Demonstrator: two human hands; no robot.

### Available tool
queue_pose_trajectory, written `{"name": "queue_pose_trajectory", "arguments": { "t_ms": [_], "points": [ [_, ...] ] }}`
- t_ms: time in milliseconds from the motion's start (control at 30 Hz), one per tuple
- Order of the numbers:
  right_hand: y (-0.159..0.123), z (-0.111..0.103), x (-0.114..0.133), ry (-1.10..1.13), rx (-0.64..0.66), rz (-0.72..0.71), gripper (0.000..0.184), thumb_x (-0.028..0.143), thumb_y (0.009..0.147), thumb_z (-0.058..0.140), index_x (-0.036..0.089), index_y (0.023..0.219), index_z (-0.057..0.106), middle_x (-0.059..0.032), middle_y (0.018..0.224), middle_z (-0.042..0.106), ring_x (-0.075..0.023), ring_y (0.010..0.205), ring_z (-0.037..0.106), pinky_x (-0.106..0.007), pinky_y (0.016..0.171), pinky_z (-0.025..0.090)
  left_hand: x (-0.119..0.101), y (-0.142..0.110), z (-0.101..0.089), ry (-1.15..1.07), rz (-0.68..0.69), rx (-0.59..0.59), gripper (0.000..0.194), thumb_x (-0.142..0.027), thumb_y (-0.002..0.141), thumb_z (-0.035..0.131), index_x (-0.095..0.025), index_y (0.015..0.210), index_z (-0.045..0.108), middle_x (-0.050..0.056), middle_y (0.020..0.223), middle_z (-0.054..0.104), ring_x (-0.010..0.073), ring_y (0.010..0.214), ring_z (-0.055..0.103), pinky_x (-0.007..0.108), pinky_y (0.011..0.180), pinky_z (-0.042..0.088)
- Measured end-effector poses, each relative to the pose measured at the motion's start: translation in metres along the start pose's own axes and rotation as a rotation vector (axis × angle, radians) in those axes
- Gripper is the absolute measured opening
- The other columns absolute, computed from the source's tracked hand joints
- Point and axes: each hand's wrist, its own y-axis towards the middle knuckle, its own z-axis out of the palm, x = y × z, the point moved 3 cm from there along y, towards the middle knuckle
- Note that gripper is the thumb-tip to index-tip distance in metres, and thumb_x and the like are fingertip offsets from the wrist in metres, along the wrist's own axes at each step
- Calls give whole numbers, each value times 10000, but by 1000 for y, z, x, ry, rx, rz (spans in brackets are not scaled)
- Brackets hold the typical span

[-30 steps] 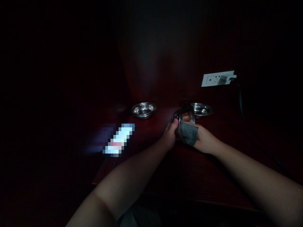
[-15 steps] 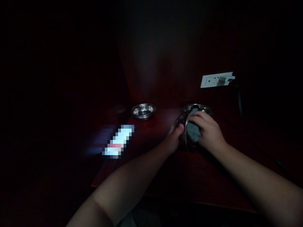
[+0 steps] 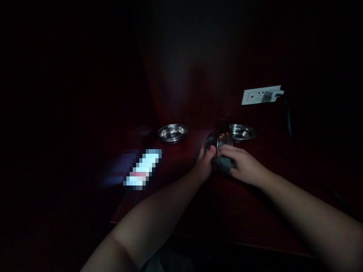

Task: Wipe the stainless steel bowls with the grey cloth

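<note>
A shiny metal bowl [image 3: 225, 133] is tipped on its side above the table, its mouth turned to the right. My left hand [image 3: 206, 160] is closed on the bowl from the left, thumb at the rim. Inside the bowl, my right hand [image 3: 244, 162] presses a grey-green cloth [image 3: 226, 163] against the inner wall, fingers wrapped over it. Part of the cloth is hidden by those fingers. Behind the held bowl, a second metal bowl [image 3: 243, 132] rests on the table, partly covered from view.
More shallow metal bowls, seemingly stacked [image 3: 172, 133], sit at the back left. A glowing, pixelated phone-like screen [image 3: 143, 170] with cables lies on the dark red table [image 3: 227, 215]. A wall socket [image 3: 259, 95] holds a plug and cord at right. The surroundings are very dark.
The held bowl has shifted slightly left, showing more of its inside and of the bowl behind. My right hand and the cloth have moved left and lower in the bowl.
</note>
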Motion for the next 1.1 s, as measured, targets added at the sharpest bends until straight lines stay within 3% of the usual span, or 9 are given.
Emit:
{"name": "queue_pose_trajectory", "arguments": {
  "t_ms": [267, 567, 900, 1100],
  "points": [
    [1, 0, 4, 136, -22, -35, 169, 59, 661, 534, 206, 741, 554, -29, 755, 585, -182, 698, 550, -312, 659, 463, 1, 1, 2, 19, -6, 36, 573, -605, 764, 585, -192, 1161, 580, 100, 1172, 639, 269, 1115, 580, 421, 992, 391],
    [-1, 1, 5, 264, -153, -23, 117, 199, 716, 657, 231, 699, 545, -17, 714, 588, -196, 681, 584, -350, 695, 513, 4, 0, 3, 12, -38, 62, 548, -614, 773, 570, -193, 1122, 600, 94, 1202, 636, 270, 1182, 547, 430, 1053, 348],
    [-4, -3, 4, 211, -308, -63, 241, 71, 716, 621, 230, 897, 619, -38, 896, 637, -201, 774, 596, -324, 706, 483, 1, -3, 8, -25, -69, 79, 599, -587, 742, 627, -204, 1198, 571, 97, 1214, 633, 287, 1219, 519, 442, 1052, 350],
    [-4, -13, 6, 62, -341, -70, 173, 99, 766, 586, 230, 872, 627, -54, 930, 640, -210, 836, 600, -324, 723, 463, -2, -5, 12, 9, -19, 121, 575, -588, 761, 606, -198, 1183, 579, 92, 1248, 608, 286, 1212, 517, 425, 1040, 361]
  ]
}}
